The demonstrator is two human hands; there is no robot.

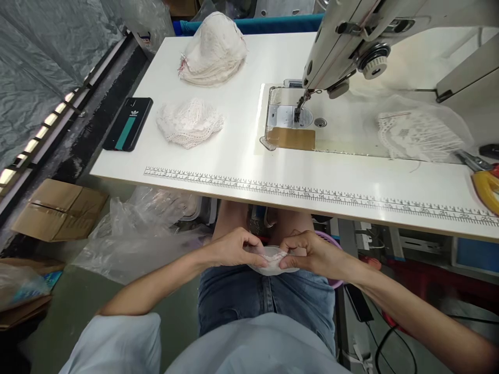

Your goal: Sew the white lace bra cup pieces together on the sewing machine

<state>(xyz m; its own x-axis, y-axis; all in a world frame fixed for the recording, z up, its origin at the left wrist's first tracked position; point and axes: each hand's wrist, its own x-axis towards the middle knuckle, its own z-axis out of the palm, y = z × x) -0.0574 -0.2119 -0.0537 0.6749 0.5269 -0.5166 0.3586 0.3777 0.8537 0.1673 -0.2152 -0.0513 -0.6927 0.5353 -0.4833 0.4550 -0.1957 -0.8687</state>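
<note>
Above my lap, a white cup-shaped fabric piece [273,262] is pinched between my two hands. My left hand [237,249] grips its left edge with thumb and fingers. On the other edge, my right hand [306,252] holds it the same way. Up on the white table [218,161] rest a stack of white fabric cups [214,49] and a pile of white lace pieces [189,123]. Another white lace piece [423,132] lies right of the sewing machine [339,47]. The machine's presser foot [298,112] has no fabric visible under it.
A ruler scale [288,189] runs along the table's front edge. A black phone [128,124] lies at the left, yellow-handled scissors [487,187] at the far right. Plastic bags [144,234] and a cardboard box [60,210] are on the floor at left. Another phone [358,304] and cables are at lower right.
</note>
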